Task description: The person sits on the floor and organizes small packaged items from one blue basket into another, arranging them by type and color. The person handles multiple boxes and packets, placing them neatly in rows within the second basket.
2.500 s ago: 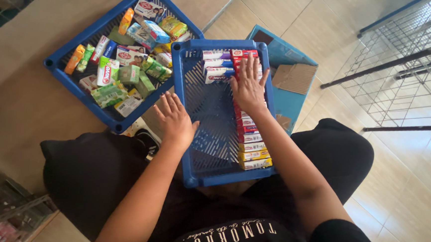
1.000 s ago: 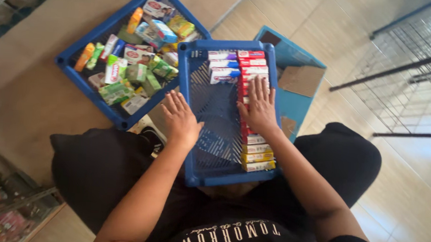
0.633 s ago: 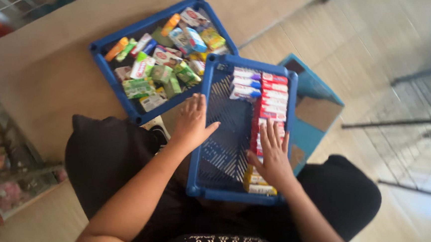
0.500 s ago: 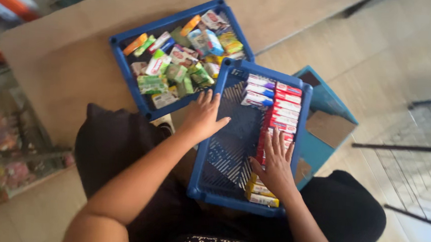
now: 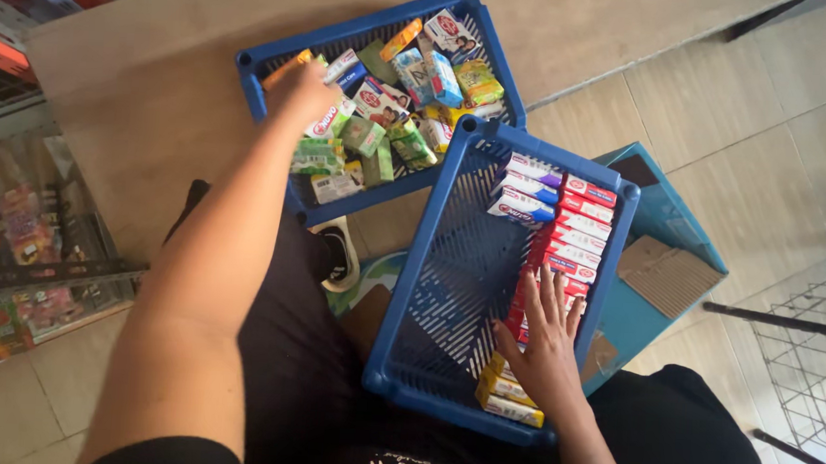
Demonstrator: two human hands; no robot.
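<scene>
My left hand [image 5: 300, 84] is stretched out to the far blue slotted plastic crate [image 5: 269, 61], the one standing on the pale wooden board [image 5: 144, 91] ahead of my knees. The fingers curl down over a small orange packet [image 5: 285, 64] at the crate's left corner — whether they actually have hold of it I cannot tell, since the back of the hand hides the grip. That crate is crowded with a loose jumble of small cartons [image 5: 382, 115]: green ones along its near side, a yellow-green one toward the right wall, blue-and-white and red-and-white ones between them, lying at all angles with almost no floor showing.

My right hand [image 5: 545, 340] lies flat and spread, palm down, holding nothing, on the row of red-and-white boxes [image 5: 580, 235] in the nearer blue plastic crate [image 5: 405, 356] resting on my lap. The boxes are stacked neatly against the crate's right wall, with a few blue-and-white boxes [image 5: 525, 191] across the far end and yellow ones [image 5: 503, 392] at the near end, just beside my wrist. The left half of this crate is bare lattice — plenty of room there.

The two crates touch at a corner. Right of the near crate is a teal box [image 5: 671, 224] bearing a piece of brown cardboard [image 5: 664, 274], then a black wire rack [image 5: 816, 352] on the tiled floor [image 5: 764, 120].
</scene>
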